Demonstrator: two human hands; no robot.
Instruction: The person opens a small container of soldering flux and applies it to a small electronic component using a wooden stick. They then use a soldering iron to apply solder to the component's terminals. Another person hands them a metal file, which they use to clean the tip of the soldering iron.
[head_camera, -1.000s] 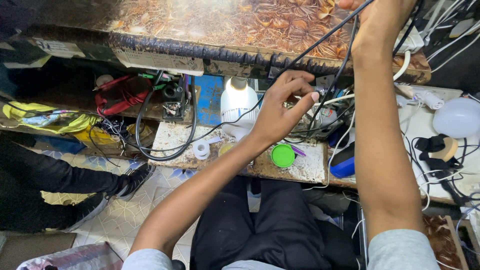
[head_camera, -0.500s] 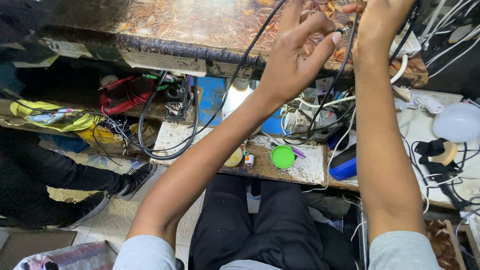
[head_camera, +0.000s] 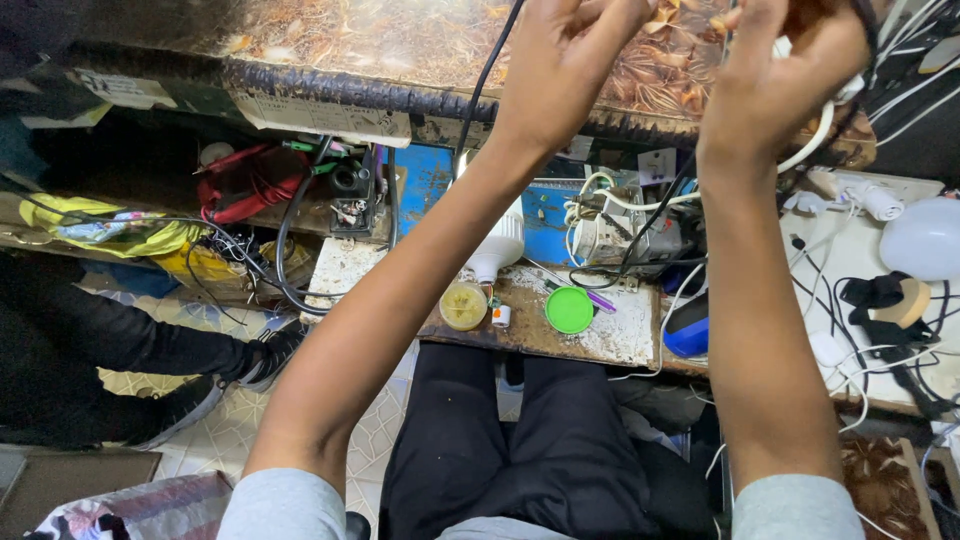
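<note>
Left hand: I see my left hand (head_camera: 565, 60) raised high over the desk, its grip pinched together on a thin black cable (head_camera: 487, 75) that drops from the fingers toward the cluttered bench below.
Right hand: my right hand (head_camera: 790, 70) is lifted beside it, close but apart, its grip curled shut around a white cord (head_camera: 812, 140); the fingertips run out of the top of the view, so I cannot tell how they sit.
Black cable: it hangs nearly straight down from my left hand, passing in front of the brown leaf-patterned desk top (head_camera: 380, 40), and I lose it among the things underneath.
White cord: it loops out below my right palm and curves back up; where its far end goes is hidden.
Lower desk: a worn, stained wooden board (head_camera: 620, 335) sits under my forearms, over my black-trousered knees.
On the board: a round green plastic lid (head_camera: 569, 310), a small round yellowish tin (head_camera: 464, 306) just left of it, and a white lamp bulb (head_camera: 498, 245) lying behind them.
Right of the board: a blue rounded plastic object (head_camera: 686, 335) at its edge, and farther right a large frosted white globe (head_camera: 922, 238).
Left side: a red bundle of wires (head_camera: 245, 180) on the shelf, with a black coiled cable (head_camera: 290, 270) hanging near it.
</note>
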